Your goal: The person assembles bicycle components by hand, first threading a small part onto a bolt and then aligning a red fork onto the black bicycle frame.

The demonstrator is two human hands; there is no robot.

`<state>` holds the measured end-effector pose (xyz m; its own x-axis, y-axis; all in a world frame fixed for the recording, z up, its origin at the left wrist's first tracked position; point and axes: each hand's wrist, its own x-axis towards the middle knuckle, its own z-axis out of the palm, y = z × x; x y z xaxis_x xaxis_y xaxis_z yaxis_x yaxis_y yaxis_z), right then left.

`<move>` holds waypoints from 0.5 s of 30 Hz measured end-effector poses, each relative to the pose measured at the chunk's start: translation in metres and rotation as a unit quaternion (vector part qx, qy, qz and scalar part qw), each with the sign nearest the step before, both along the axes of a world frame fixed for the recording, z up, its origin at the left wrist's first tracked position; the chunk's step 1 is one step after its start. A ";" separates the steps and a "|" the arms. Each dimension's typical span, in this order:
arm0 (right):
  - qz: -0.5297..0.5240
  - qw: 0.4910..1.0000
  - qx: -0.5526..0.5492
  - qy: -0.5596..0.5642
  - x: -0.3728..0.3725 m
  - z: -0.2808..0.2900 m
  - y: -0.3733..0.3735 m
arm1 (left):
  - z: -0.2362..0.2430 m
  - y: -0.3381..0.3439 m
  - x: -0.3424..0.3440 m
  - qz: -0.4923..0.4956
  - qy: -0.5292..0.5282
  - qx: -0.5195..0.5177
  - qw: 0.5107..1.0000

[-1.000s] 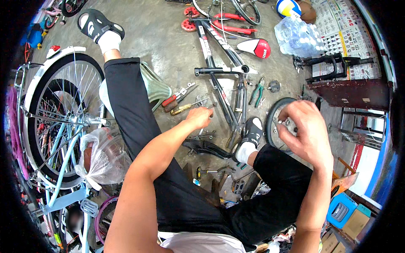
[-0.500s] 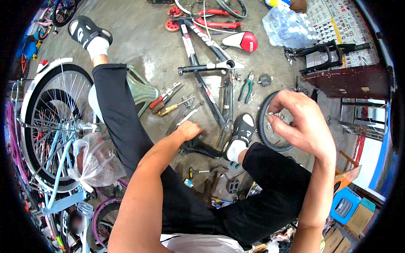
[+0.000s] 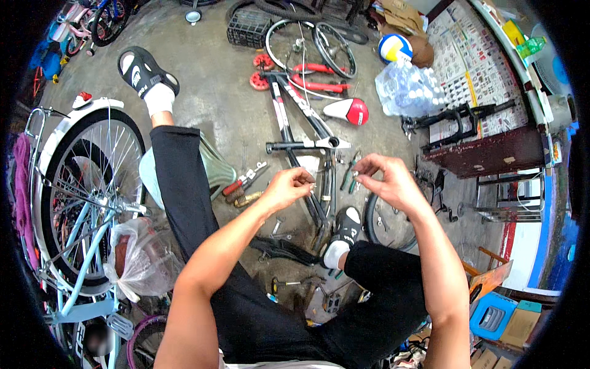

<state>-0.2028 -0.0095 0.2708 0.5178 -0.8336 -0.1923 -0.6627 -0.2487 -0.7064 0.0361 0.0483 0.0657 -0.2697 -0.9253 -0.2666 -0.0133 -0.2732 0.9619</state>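
Observation:
My left hand (image 3: 287, 189) is raised over the floor, thumb and fingers pinched on a small pale piece (image 3: 312, 187) too tiny to name. Facing it, my right hand (image 3: 388, 179) pinches a small shiny metal part (image 3: 355, 174), its kind unclear. The two hands are a short way apart. Behind and below them a black and white bicycle frame (image 3: 297, 144) lies on the floor. Green-handled pliers (image 3: 349, 177) show beside my right fingers. Left of my left hand lie a red-handled screwdriver (image 3: 232, 189) and a yellow-handled one (image 3: 249, 198).
A small wheel rim (image 3: 376, 224) lies below my right hand. A black bicycle saddle or similar long part (image 3: 286, 249) is near my shoe. On the left stands a bicycle wheel (image 3: 55, 178); at right, bottled water packs (image 3: 409, 89) and a black fork (image 3: 461, 126).
My left hand has risen from the tools on the floor and moved right, now pinching something small. My right hand has moved left and inward toward it. The view has tilted further up.

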 end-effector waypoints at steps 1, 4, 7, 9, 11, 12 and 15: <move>-0.006 1.000 0.010 0.002 0.006 -0.008 -0.002 | 0.012 -0.003 0.005 0.031 0.114 0.035 0.992; -0.016 0.999 0.028 0.001 0.023 -0.031 -0.004 | 0.036 -0.009 0.017 0.070 0.232 0.047 0.969; -0.033 0.998 0.062 -0.005 0.043 -0.051 -0.003 | 0.045 -0.014 0.024 0.089 0.258 0.040 0.961; -0.047 0.996 0.070 -0.009 0.053 -0.061 -0.003 | 0.046 -0.018 0.026 0.084 0.267 0.045 0.959; -0.066 0.995 0.068 -0.022 0.061 -0.067 -0.005 | 0.045 -0.021 0.029 0.086 0.265 0.039 0.960; -0.079 0.994 0.076 -0.028 0.063 -0.069 -0.006 | 0.045 -0.023 0.030 0.085 0.263 0.038 0.960; -0.087 0.993 0.073 -0.036 0.070 -0.072 -0.008 | 0.043 -0.025 0.034 0.086 0.259 0.034 0.962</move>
<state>-0.1328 -0.0171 0.1984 0.3846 -0.8779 -0.2852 -0.6327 -0.0258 -0.7739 0.0698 0.0230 0.1091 -0.2271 -0.9534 -0.1985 0.5128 -0.2904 0.8079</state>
